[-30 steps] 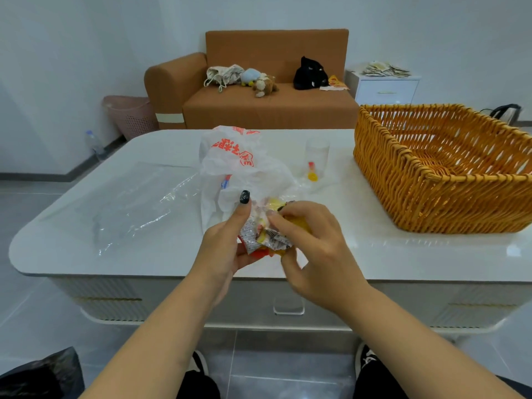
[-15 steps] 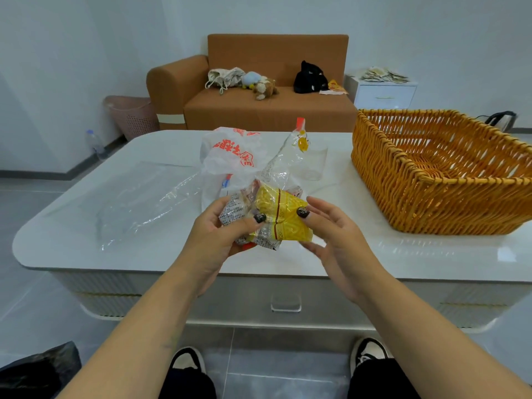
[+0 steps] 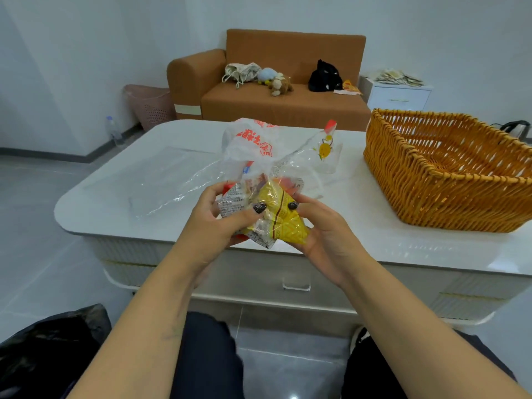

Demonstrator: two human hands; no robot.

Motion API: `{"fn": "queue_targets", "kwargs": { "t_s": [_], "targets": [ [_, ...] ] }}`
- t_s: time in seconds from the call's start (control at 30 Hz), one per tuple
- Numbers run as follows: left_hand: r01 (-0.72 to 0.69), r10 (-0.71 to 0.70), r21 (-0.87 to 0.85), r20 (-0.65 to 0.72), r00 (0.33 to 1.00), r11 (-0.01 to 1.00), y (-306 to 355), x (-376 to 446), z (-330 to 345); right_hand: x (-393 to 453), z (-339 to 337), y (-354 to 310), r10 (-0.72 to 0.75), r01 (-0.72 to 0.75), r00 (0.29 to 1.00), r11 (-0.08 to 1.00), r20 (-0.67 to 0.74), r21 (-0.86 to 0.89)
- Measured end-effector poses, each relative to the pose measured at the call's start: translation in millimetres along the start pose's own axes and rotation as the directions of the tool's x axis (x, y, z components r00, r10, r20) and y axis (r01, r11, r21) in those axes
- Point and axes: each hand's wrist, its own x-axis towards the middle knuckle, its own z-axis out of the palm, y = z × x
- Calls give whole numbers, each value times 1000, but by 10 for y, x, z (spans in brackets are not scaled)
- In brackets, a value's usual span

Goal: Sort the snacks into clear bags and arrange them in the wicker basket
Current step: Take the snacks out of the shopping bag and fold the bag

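My left hand (image 3: pixel 218 223) curls around the left side of a clear bag (image 3: pixel 288 180) packed with snacks, thumb pressed across the front and fingers wrapped behind, so it grips the bundle just above the near edge of the white table (image 3: pixel 374 226). My right hand (image 3: pixel 322 228) cups the other side from below and the right, its thumb pinching the film against a yellow snack packet (image 3: pixel 285 226) that fills the front of the bag. Beside the yellow packet, under my left thumb, sits a silver-grey wrapper (image 3: pixel 233 198) with small print, and red wrappers (image 3: pixel 290 182) show at the top of the pile; I cannot tell how many pieces are in there. The loose upper part of the bag rises away from my hands toward the middle of the table, ending in a printed yellow cartoon and a red strip at its mouth. Right behind the bundle stands a crumpled white plastic bag (image 3: pixel 253 139) with red lettering. To its left, more clear film (image 3: pixel 172 180) lies flat and wrinkled on the tabletop. On the right side of the table, well apart from my hands, sits the wicker basket (image 3: pixel 417 180), and the part of its inside that I can see holds nothing. Beyond the table stands a brown sofa (image 3: pixel 288 105) carrying a cloth pouch, soft toys and a black bag, with a pink bin (image 3: pixel 149 105) at its left and a white cabinet (image 3: pixel 400 96) at its right. A black plastic bag (image 3: pixel 49 341) lies on the floor by my left leg.
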Motion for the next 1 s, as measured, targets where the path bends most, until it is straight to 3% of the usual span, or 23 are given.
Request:
{"fn": "queue_targets", "kwargs": {
  "t_s": [0.27,0.47,0.63,0.73,0.8,0.87,1.0],
  "targets": [
    [18,-61,-201,-211,976,980,-383,-523,-890,-88,740,517,206,-184,978,935,42,-303],
    [14,-131,-304,-367,921,953,-735,-952,-1547,3,1420,1186,374,-329,927,846,29,-420],
    [57,-231,-309,-561,795,949,-1164,-1327,-2129,-31,1727,1871,528,-472,849,736,-26,-485],
    [68,-246,-265,-728,640,962,-1319,-1508,-2479,-70,1709,2162,596,-560,799,684,-86,-466],
    [127,-222,-183,-817,533,975,-1433,-1596,-2731,-70,1680,2320,633,-602,765,635,-121,-483],
    [290,-206,-68,-854,478,955,-1569,-1656,-2968,-31,1675,2454,647,-601,752,598,-123,-529],
    [628,-218,188,-831,511,756,-1787,-1618,-3178,117,1701,2669,637,-580,761,580,-126,-572]
  ]
}}
